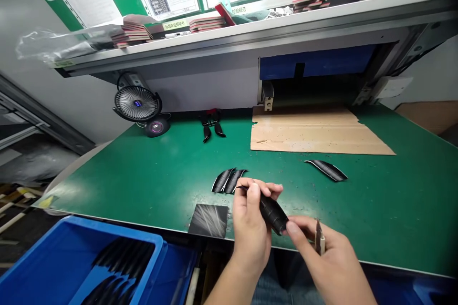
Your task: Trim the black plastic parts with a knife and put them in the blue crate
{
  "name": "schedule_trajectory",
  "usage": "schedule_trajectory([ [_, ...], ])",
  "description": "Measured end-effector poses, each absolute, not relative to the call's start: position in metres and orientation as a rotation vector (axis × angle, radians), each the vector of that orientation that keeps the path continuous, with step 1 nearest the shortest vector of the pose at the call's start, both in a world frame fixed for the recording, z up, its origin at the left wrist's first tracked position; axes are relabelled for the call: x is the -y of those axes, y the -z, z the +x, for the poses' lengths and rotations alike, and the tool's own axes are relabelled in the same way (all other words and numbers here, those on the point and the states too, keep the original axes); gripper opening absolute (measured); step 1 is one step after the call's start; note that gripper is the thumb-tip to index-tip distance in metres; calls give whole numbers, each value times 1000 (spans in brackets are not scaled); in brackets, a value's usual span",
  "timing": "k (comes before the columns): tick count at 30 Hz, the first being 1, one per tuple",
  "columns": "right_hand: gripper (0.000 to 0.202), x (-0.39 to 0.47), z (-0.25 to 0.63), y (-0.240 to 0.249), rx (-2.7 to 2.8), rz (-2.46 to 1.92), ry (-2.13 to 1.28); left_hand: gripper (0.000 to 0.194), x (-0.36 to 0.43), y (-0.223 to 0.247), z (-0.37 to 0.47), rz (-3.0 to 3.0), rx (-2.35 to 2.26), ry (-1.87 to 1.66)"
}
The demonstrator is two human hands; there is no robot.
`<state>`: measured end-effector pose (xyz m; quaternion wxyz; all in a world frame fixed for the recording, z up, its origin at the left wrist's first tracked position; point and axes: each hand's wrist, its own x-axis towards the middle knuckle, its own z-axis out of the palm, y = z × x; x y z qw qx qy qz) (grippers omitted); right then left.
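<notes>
Head view, hands over the near edge of the worktop [150,186]. I hold a black strip [270,210], narrow, curved and tapering to a point, between both hands just above the green mat. My left hand [252,228] pinches its upper, pointed end, thumb and fingers [253,194] closed on it; my right hand [322,259] presses a fingertip against its lower, wider end while a small blade [318,237] stands clamped upright in that same hand.

I judge the strip light and thin, probably somewhat flexible along its length, with a glossy face that may slip and mark easily; its tip looks the weakest part. The safest hold, in my view, is by the edges near the wide end, both ends supported, face untouched.

Two like strips [229,180] lie side by side just beyond my left hand, and another [326,170] well off to the right. A dark square pad [209,220] sits at the worktop edge; a blue bin [43,267] of more strips stands below left.
</notes>
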<state>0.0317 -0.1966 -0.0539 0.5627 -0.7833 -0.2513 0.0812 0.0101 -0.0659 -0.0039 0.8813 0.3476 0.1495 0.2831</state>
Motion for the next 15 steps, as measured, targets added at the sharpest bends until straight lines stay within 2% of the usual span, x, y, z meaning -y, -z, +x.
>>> schedule_trajectory([
  [3,16,189,33,51,752,-1842,-97,7,65,-1,1,628,-327,-440],
  [6,11,185,31,48,905,-1849,20,19,59,-4,1,461,-484,-397],
  [8,20,185,26,50,835,-1822,-15,29,53,-4,3,323,-554,-502],
  [11,37,189,16,57,761,-1774,-158,34,45,-4,4,203,-556,-639],
  [15,43,194,9,65,745,-1823,-324,36,41,-5,2,201,-551,-718],
])
